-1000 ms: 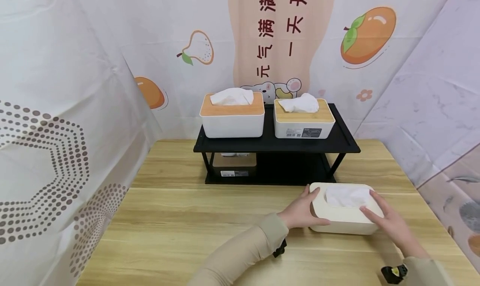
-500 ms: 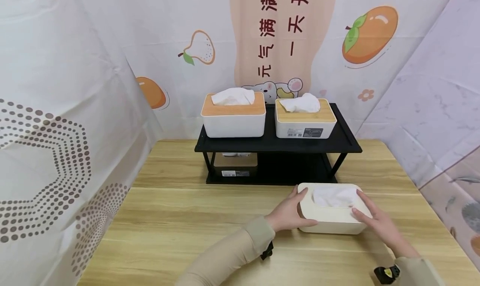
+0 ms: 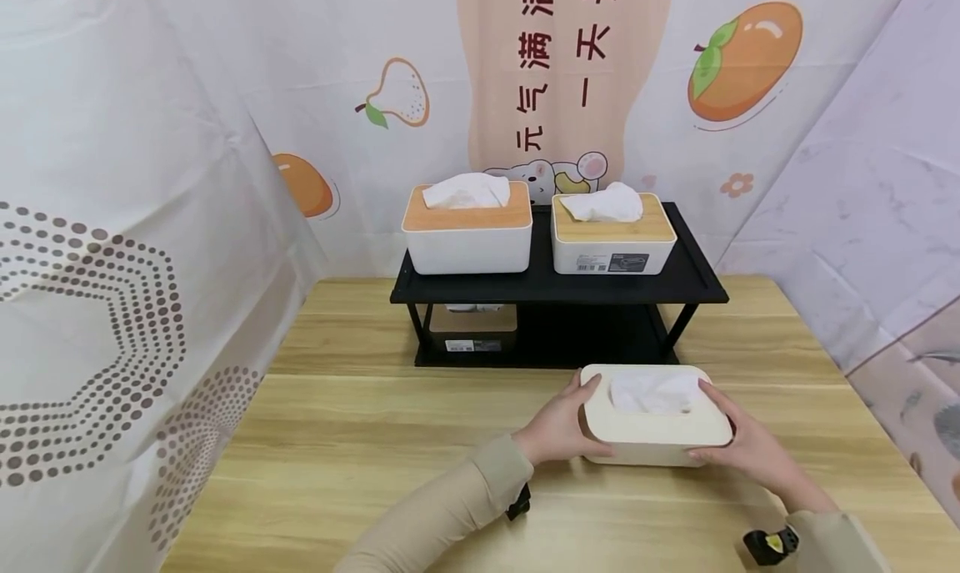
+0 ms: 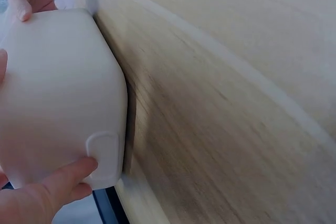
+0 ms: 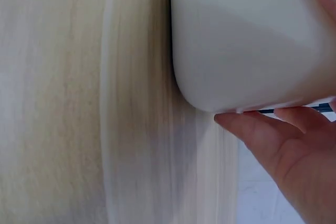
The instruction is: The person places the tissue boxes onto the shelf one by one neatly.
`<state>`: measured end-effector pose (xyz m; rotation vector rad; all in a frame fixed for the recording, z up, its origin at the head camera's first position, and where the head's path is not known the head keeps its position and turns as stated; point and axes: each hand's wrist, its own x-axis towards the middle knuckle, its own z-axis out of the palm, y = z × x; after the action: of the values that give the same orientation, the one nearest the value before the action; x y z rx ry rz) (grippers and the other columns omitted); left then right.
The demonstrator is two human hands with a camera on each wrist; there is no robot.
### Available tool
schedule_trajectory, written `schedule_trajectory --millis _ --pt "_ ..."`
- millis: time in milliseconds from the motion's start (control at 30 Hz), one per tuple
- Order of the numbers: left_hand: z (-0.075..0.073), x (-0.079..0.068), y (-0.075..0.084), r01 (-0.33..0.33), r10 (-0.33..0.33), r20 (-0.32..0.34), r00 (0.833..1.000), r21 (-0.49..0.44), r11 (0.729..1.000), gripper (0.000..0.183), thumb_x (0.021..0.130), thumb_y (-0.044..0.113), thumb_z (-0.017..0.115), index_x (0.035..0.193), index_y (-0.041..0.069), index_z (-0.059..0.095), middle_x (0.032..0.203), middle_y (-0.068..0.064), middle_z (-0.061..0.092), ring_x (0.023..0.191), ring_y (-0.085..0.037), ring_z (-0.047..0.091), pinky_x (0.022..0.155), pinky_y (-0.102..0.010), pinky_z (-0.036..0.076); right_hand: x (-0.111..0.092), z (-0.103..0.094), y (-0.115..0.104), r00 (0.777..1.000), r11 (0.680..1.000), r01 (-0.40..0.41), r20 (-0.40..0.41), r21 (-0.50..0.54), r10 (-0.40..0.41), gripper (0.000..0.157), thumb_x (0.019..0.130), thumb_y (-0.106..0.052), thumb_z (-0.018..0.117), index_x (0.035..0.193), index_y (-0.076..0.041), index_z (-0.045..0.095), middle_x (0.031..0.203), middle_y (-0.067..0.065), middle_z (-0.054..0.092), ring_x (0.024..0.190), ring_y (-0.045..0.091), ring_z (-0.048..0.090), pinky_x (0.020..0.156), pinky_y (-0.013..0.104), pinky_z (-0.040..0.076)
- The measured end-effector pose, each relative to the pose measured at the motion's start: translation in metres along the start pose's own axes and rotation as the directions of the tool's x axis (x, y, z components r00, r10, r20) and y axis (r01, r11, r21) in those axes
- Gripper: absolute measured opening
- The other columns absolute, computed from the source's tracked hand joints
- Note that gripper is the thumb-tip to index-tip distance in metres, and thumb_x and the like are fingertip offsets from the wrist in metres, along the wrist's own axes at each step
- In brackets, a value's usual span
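A cream tissue box with rounded corners stands low at the table, in front of the black rack; a white tissue lies over its top opening. My left hand grips its left end, thumb along the front face and fingers behind the corner. On the right end, my right hand holds it with the thumb on the front. The left wrist view shows the left fingers against a raised oval on the box's end. In the right wrist view, the right fingers press its other end.
The two-tier black rack carries a white box with an orange-brown lid and another with a light wooden lid. On its lower tier, at the left, sits a darker tissue box. Printed curtains enclose the wooden table.
The tissue box has moved left along the front of the rack, with both hands on it. My right hand has shifted from the lid's top to the box's right end and front.
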<state>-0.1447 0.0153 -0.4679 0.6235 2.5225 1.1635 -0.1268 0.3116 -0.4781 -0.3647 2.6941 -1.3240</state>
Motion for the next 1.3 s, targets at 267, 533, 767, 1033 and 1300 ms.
schedule_trajectory --millis 267,533,767,1033,1300 --pt "-0.002 -0.005 -0.002 0.017 -0.017 -0.016 1.0 -0.004 1.0 0.101 0.072 0.036 0.083 0.151 0.016 0.024 0.158 -0.019 0.01 0.141 -0.03 0.027 0.109 -0.033 0.035 -0.001 0.005 -0.007 1.0 1.0 -0.019 0.005 0.025 0.019 0.104 0.069 -0.019 0.084 0.152 -0.01 0.021 0.145 0.037 0.027 0.109 -0.024 0.026 0.081 -0.001 0.028" --pt "-0.014 -0.012 -0.001 0.008 -0.008 -0.043 0.999 0.008 1.0 0.101 0.072 0.036 0.083 0.151 0.017 0.024 0.158 -0.016 0.009 0.135 -0.031 0.039 0.103 -0.031 0.041 0.005 0.009 -0.018 0.999 0.999 -0.037 0.008 0.033 0.037 0.107 0.069 -0.017 0.084 0.152 -0.01 0.018 0.149 0.034 0.021 0.128 0.048 0.03 0.082 -0.002 0.025" --pt "-0.035 -0.01 0.001 -0.06 0.061 -0.06 0.996 0.025 0.998 0.1 0.072 0.032 0.083 0.151 0.012 0.024 0.158 -0.018 0.006 0.138 -0.033 0.032 0.106 -0.033 0.038 0.016 0.006 -0.031 0.999 0.999 -0.034 -0.021 0.017 0.035 0.11 0.068 -0.021 0.086 0.153 -0.011 0.016 0.149 0.032 0.024 0.124 0.041 0.037 0.079 0.001 0.031" --pt "-0.049 0.003 -0.012 -0.159 0.155 -0.117 0.981 -0.025 0.987 0.101 0.072 0.02 0.084 0.15 0.006 0.022 0.158 -0.019 0.001 0.144 -0.032 0.015 0.11 -0.035 0.034 0.037 0.014 -0.04 0.998 0.995 0.002 -0.059 0.095 0.004 0.111 0.069 -0.016 0.085 0.153 -0.01 0.013 0.151 0.031 0.018 0.13 0.044 0.03 0.081 -0.001 0.027" --pt "-0.054 0.019 -0.031 -0.159 0.156 -0.132 0.979 -0.009 0.987 0.1 0.072 0.019 0.084 0.15 0.006 0.023 0.157 -0.023 0.004 0.144 -0.031 0.017 0.11 -0.037 0.034 0.06 0.02 -0.032 0.998 0.995 0.026 -0.059 0.1 -0.02 0.11 0.069 -0.016 0.085 0.153 -0.01 0.014 0.153 0.028 0.016 0.133 0.043 0.029 0.083 -0.002 0.025"
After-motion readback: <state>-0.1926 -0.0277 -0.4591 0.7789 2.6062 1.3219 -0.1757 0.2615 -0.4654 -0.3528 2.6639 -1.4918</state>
